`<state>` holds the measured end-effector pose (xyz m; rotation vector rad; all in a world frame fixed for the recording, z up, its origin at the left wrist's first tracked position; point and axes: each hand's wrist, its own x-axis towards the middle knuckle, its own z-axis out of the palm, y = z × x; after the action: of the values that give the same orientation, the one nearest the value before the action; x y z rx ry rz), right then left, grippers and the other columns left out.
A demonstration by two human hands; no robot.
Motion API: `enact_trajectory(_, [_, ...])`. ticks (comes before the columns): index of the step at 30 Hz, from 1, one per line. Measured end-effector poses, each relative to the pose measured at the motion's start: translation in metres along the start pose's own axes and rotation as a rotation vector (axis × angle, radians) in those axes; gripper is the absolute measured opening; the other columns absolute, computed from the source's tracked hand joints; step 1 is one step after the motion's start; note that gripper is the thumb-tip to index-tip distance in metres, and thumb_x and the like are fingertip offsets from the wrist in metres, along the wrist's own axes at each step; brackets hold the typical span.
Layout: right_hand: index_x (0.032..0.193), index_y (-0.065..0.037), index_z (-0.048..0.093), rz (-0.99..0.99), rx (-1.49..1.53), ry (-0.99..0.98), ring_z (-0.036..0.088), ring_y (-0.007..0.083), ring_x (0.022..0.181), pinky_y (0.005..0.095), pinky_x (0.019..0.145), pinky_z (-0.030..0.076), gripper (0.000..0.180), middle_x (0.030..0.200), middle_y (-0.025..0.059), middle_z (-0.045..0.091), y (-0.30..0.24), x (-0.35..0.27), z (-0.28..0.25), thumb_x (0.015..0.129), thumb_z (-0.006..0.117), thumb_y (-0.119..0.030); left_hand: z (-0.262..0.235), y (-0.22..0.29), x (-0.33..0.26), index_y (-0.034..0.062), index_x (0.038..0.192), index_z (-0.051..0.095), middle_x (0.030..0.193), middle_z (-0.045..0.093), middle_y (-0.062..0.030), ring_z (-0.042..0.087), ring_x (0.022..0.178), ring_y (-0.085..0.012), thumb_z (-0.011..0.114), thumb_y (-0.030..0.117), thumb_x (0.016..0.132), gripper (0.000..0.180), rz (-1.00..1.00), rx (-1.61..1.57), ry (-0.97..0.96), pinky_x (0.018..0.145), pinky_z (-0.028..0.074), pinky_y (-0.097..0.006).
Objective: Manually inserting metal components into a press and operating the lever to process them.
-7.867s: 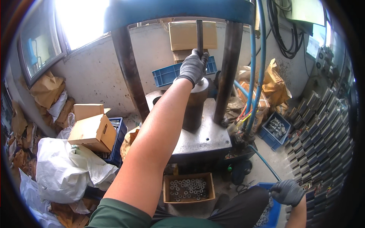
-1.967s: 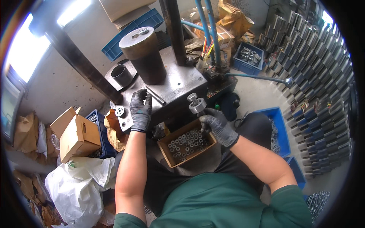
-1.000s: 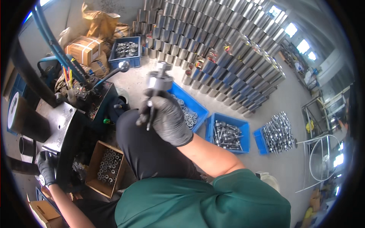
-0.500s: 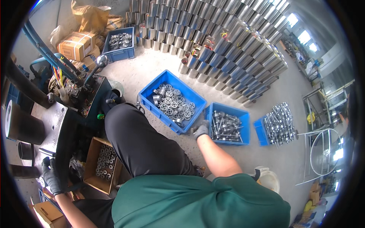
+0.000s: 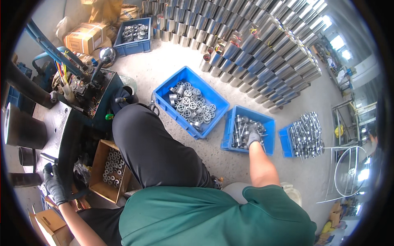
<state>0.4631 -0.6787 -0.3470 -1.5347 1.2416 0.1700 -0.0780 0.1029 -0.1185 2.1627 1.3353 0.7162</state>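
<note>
Head view: our gloved right hand (image 5: 253,137) reaches into the blue bin of metal shafts (image 5: 262,123), fingers closing on one, though the grip is hard to confirm. Our left hand (image 5: 54,186) clasps the press table's edge (image 5: 65,139). We'd best lift the shaft straight out.

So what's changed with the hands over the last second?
The right hand, which was raised holding a metal shaft part, has gone down into the middle blue bin among the shaft parts; whether it let go can't be told. The left hand stays on the press table edge.
</note>
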Motion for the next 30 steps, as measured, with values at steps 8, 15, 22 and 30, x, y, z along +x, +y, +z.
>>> enact_trajectory(8, [0.100,-0.014,0.063,-0.181,-0.355,-0.018,0.058,0.0211,0.044,0.0423,0.038,0.049,0.048,0.064,0.0048,0.062,0.021,0.021,-0.006,0.092,0.068,-0.061,0.003,0.030,-0.013,-0.0024,0.132,0.063,0.118,0.072,-0.0132,0.064,0.104,-0.0236,0.059,0.022,0.107,0.035,-0.001,0.156,0.073,0.098,0.048,-0.036])
enact_trajectory(15, [0.092,-0.014,0.062,-0.096,-0.012,-0.064,0.058,0.0225,0.049,0.0419,0.042,0.047,0.032,0.068,0.0047,0.062,0.014,0.041,0.007,0.094,0.070,-0.045,0.007,0.023,-0.010,-0.0017,0.133,0.064,0.120,0.072,-0.0126,0.065,0.105,-0.0227,0.060,0.020,0.107,0.034,-0.028,0.023,0.062,0.099,0.048,-0.035])
enact_trajectory(22, [0.102,-0.012,0.071,-0.228,-0.163,0.100,0.067,0.0257,0.079,0.0420,0.066,0.055,0.018,0.094,0.0091,0.071,-0.033,0.048,-0.015,0.098,0.063,-0.028,0.008,0.025,-0.012,-0.0014,0.134,0.063,0.119,0.072,-0.0108,0.064,0.101,-0.0205,0.060,0.019,0.107,0.033,-0.109,0.018,0.067,0.096,0.049,-0.034])
enact_trajectory(30, [0.116,-0.010,0.078,-0.926,-1.254,0.088,0.075,0.0286,0.103,0.0421,0.087,0.059,0.025,0.114,0.0145,0.077,0.018,0.003,0.044,0.098,0.062,-0.018,0.007,0.035,-0.014,-0.0044,0.129,0.062,0.115,0.072,-0.0134,0.063,0.103,-0.0233,0.062,0.020,0.104,0.034,-0.090,0.018,0.069,0.097,0.048,-0.036])
